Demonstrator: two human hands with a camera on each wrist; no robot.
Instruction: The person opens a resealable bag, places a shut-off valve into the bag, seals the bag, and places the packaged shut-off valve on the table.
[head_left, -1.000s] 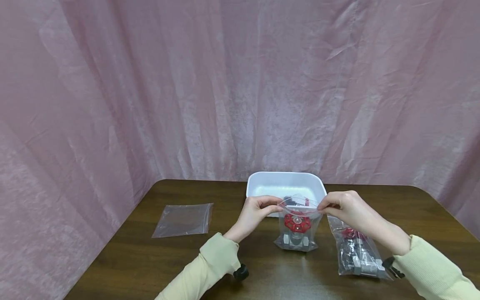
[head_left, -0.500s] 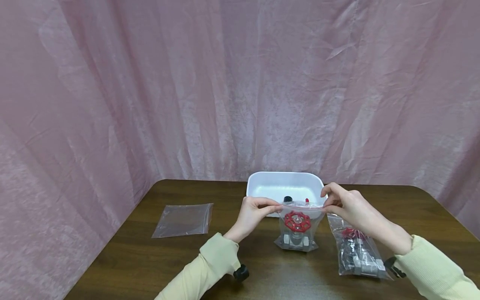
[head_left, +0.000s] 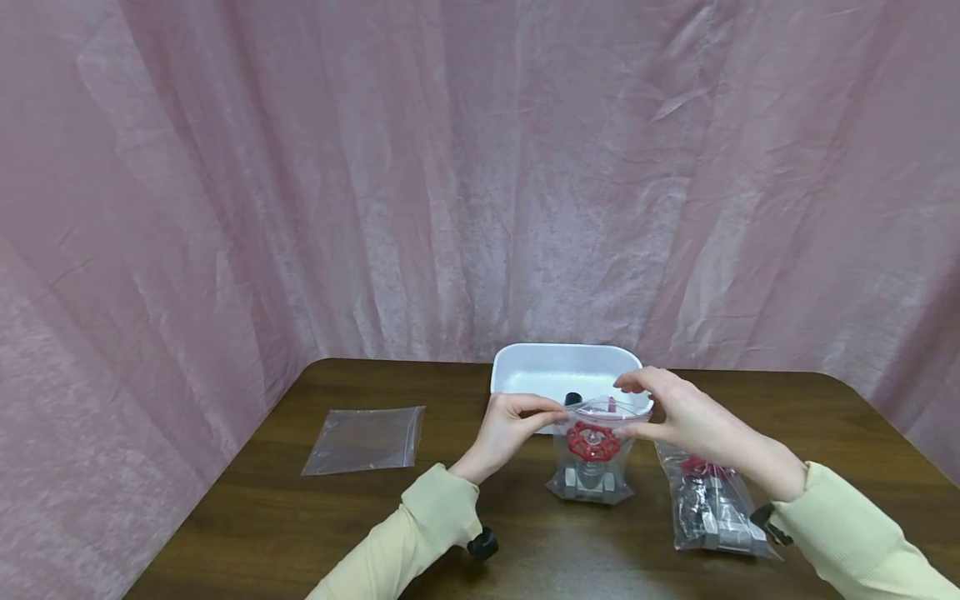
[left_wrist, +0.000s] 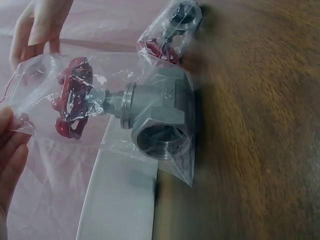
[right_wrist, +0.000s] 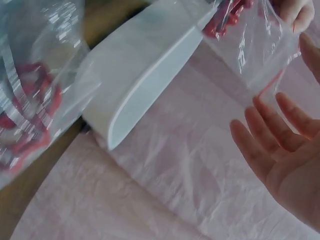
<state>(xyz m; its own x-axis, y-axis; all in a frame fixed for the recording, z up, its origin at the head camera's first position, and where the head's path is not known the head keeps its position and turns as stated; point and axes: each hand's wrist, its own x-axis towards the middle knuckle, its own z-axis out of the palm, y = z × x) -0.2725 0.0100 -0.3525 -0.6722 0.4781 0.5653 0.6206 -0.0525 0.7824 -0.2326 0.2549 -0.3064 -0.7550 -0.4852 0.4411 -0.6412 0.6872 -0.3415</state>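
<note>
Valve bag (head_left: 590, 467), edge in left hand (head_left: 504, 435), flat bag (head_left: 365, 440) well apart

We see a table (head_left: 292, 525) of dark brown, grained wood with rounded far corners. Toward its left side, a clear flat bag (head_left: 364, 442) lies spread on the wood. At the far edge we find a white tray (head_left: 566, 367). Just in front of it a bagged valve (head_left: 591, 482) stands upright, its base on the wood. To the right rests a second bagged valve (head_left: 712, 517); whether it stands or leans, we cannot tell.
</note>
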